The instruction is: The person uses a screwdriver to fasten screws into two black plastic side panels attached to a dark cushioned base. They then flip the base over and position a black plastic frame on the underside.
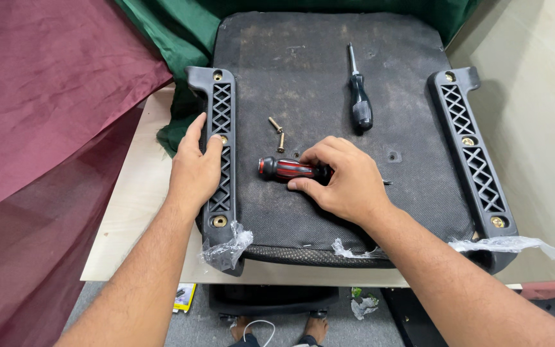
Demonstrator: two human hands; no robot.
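Your right hand (345, 183) wraps its fingers around the red and black screwdriver (292, 169) lying on the black seat base (303, 83). Your left hand (195, 168), at 9 o'clock from it, lies flat and open on the left bracket (220, 109). Two screws (277, 132) lie at 12 o'clock from the screwdriver.
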